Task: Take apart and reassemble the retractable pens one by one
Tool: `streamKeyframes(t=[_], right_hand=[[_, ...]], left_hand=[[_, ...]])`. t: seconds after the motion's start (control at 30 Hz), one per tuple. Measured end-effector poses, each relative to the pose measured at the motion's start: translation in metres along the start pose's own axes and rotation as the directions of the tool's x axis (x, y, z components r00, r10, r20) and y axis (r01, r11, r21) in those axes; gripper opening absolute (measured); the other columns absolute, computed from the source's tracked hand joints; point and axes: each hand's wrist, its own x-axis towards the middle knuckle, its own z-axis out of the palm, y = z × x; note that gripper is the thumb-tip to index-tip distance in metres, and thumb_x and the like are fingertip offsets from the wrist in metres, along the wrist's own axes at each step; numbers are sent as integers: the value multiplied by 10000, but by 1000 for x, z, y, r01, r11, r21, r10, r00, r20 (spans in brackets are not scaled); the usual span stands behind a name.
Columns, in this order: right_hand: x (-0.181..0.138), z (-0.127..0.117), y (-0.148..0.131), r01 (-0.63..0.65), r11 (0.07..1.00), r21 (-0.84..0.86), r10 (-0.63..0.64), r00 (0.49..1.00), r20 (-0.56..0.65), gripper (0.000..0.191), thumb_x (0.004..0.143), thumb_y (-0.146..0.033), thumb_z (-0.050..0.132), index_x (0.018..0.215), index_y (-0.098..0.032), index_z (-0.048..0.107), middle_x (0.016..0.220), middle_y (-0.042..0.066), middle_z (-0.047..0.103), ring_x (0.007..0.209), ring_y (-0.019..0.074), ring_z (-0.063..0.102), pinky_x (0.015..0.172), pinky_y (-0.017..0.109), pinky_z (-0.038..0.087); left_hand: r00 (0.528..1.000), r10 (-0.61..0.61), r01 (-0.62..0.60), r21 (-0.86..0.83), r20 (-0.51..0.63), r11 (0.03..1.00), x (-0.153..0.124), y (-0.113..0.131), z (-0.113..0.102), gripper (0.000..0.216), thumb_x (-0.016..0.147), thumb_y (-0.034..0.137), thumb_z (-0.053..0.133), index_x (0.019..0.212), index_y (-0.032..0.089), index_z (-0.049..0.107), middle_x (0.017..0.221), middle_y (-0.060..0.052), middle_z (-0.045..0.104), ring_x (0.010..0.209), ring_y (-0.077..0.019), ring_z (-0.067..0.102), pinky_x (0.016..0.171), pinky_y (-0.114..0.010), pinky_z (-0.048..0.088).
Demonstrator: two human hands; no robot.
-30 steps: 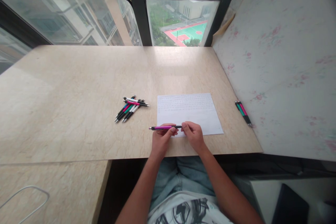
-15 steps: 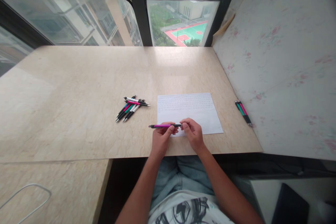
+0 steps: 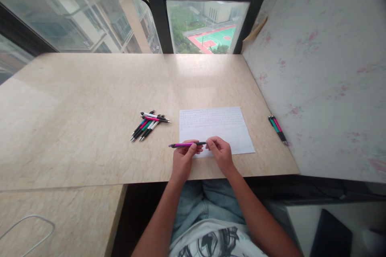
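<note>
A purple pen (image 3: 183,145) with a black grip lies sideways across my fingers above the front of a written sheet of paper (image 3: 211,128). My left hand (image 3: 184,158) is closed on the pen's barrel, thumb on top. At the pen's right end, my right hand (image 3: 220,151) pinches the tip end between thumb and fingers; the tip itself is hidden. Left of the paper sits a pile of pens (image 3: 149,125) in white, pink, green, blue and black.
Two pens (image 3: 278,129), green and pink, lie along the wallpapered wall (image 3: 325,76) on the right. A window (image 3: 208,28) rises behind the marbled desk (image 3: 90,108). On the lower ledge at left lies a white cable (image 3: 33,217).
The whole view has shifted slightly. Both hands keep nearly the same pose on the purple pen, and the other pens and the paper stay in place.
</note>
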Motion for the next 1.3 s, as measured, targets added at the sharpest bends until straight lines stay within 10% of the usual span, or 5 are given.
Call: streamKeyframes(t=[0.63, 0.8, 1.0, 1.3], right_hand=[[2, -6, 1, -63, 989, 136, 82, 987, -138, 195, 858, -361, 592, 933, -194, 659, 801, 44, 668, 724, 177, 630, 603, 286, 491], [22, -24, -2, -6, 979, -204, -31, 983, -178, 184, 837, -355, 601, 888, -191, 665, 799, 55, 680, 718, 183, 610, 626, 302, 484], [47, -31, 2, 183, 756, -628, -192, 980, 54, 121, 836, -220, 535, 813, -205, 652, 794, 55, 672, 708, 189, 572, 718, 339, 455], [54, -17, 11, 160, 625, -764, -111, 987, 116, 184, 796, -141, 508, 889, -216, 648, 840, 68, 646, 840, 217, 575, 707, 311, 433]], left_hand=[[999, -20, 15, -97, -48, 995, 1, 1, 1, 276, 766, 342, 733, 945, 134, 705, 794, -81, 737, 707, -158, 672, 703, -282, 508], [997, -37, 28, -148, -65, 989, 2, 0, 1, 292, 742, 355, 752, 937, 143, 707, 779, -71, 735, 693, -144, 667, 697, -274, 510], [998, -38, 27, -187, -53, 982, 1, 0, 0, 270, 756, 332, 744, 942, 139, 706, 785, -70, 735, 702, -138, 669, 708, -267, 508], [998, -40, 30, -183, -52, 983, 1, -1, -1, 296, 748, 354, 746, 949, 139, 708, 791, -76, 733, 705, -144, 663, 707, -277, 510]])
